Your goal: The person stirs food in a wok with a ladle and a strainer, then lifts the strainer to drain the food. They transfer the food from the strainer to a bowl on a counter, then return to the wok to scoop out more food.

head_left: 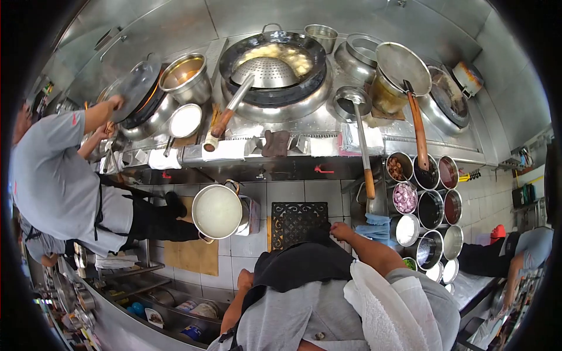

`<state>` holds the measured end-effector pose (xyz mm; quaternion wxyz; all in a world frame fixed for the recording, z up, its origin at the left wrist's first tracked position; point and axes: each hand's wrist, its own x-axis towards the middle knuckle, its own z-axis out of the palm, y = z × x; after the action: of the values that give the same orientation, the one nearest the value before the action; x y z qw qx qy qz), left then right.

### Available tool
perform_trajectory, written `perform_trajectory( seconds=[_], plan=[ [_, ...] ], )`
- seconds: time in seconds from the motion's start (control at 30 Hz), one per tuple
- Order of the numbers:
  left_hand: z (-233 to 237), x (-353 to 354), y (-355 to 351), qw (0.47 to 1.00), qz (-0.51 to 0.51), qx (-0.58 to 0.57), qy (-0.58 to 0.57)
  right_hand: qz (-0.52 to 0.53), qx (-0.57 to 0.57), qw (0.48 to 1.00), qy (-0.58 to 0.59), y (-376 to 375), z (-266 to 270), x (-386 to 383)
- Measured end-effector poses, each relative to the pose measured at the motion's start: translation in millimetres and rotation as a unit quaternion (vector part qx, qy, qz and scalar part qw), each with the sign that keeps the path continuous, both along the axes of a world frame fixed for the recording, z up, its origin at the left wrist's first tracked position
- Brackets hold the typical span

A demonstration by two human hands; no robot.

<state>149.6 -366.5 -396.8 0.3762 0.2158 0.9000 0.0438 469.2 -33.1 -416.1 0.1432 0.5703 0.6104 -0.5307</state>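
My left hand (244, 279) is low beside the left edge of my black apron (293, 263); its fingers are too hidden to judge. On the other side, my right hand (339, 231) is curled closed near the apron's right edge, above the black floor mat (300, 219); what it holds, if anything, is unclear. Ahead, a large wok (229, 58) holds bubbling oil with pale pieces, and a perforated ladle (266, 71) rests across it. A mesh strainer (403, 64) sits on a pot, and a ladle (353, 104) lies to its left.
A co-worker (64, 169) at the left handles a wok lid or pan (137, 88). A wide pot of whitish liquid (217, 212) stands at front left. Several ingredient tins, one with chopped onion (405, 198), are at right, beside blue cloths (374, 229). Another person (533, 248) is far right.
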Motion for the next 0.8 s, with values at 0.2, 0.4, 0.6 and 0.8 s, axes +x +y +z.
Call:
perform_trajectory(
  seconds=[0.2,0.4,0.6,0.8],
  plan=[
    [15.7,-5.9,52.2,0.997,-0.046,0.056,0.018,0.152,0.139,0.978,0.019,10.9,-11.0,28.5],
    [-19.9,-28.4,42.2,0.982,-0.165,0.091,-0.018,0.118,0.113,0.985,-0.053,-27.0,-4.2,37.6],
    [-0.4,-22.2,-9.0,0.973,-0.223,0.048,-0.037,0.036,0.162,0.983,-0.080,-86.4,-15.5,37.3],
    [-17.0,-25.1,-89.5,0.977,-0.166,0.101,-0.089,-0.025,0.111,0.990,-0.089,-107.7,13.3,40.3]
  ],
)
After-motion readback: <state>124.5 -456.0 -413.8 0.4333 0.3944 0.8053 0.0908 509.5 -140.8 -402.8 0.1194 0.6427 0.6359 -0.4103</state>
